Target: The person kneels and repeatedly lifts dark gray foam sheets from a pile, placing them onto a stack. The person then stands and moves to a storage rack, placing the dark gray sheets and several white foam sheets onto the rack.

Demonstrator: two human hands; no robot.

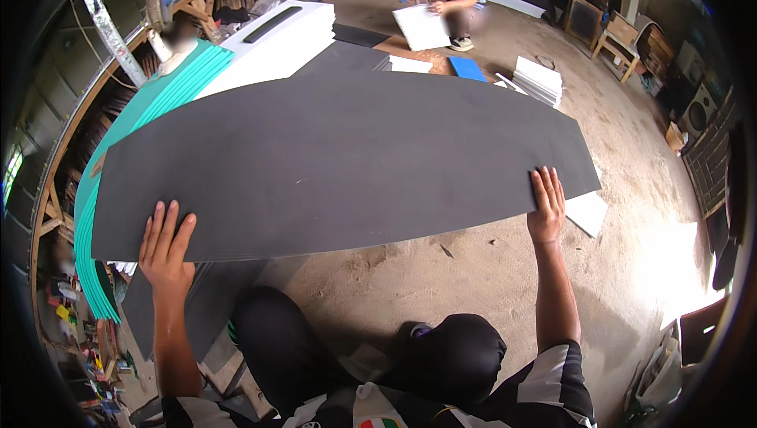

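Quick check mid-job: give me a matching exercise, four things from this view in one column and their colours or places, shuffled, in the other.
Column one:
1. Large flat sheet
2. Left hand
3. Right hand
4. Layered stack

Column two:
A. At the right end of the sheet's near edge
B. Teal green, along the far left
C. Dark grey, with a hand toward each end
D. On the near edge, toward its left end

Pairs: 1-C, 2-D, 3-A, 4-B
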